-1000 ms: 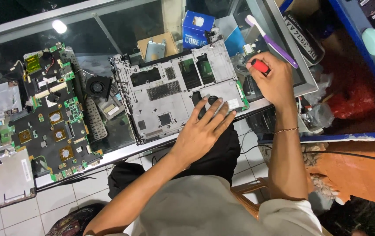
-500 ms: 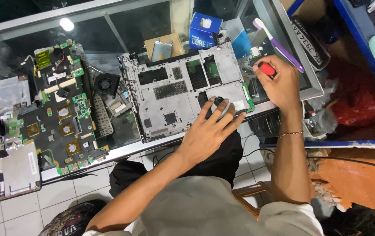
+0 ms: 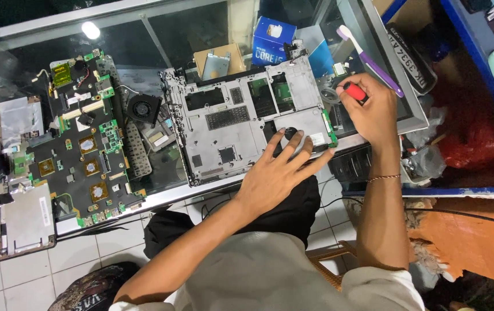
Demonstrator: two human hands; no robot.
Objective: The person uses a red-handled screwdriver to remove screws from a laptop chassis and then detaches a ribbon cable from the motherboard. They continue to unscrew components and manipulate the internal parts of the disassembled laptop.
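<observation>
Left hand (image 3: 278,173), fingers spread and palm down, lies flat on the near right part of the grey laptop chassis (image 3: 241,124), a placement that would pin the shell against the desk (image 3: 160,198) while the other hand works. Right hand (image 3: 373,112) is closed in a pinch about a screwdriver with a red handle (image 3: 355,91), held at the chassis's right edge; the tip is hidden behind the fingers, so its point of contact cannot be told. The chassis lies with its inner side up across the glass desk, its near edge close to the desk's front rail and directly before the person.

Just left of the chassis: a black fan (image 3: 142,108) and a ribbed grey strip (image 3: 137,152), then a green motherboard (image 3: 83,144) lying flat, well apart from both hands. Farther left, a silver panel (image 3: 25,219) overhangs the desk's corner. Behind the chassis: a blue box (image 3: 273,41) and a brown carton with a metal drive (image 3: 218,62). A purple toothbrush (image 3: 370,60) rests just beyond the right hand, the nearest thing to crowd the screwdriver. Nothing lies between the two hands.
</observation>
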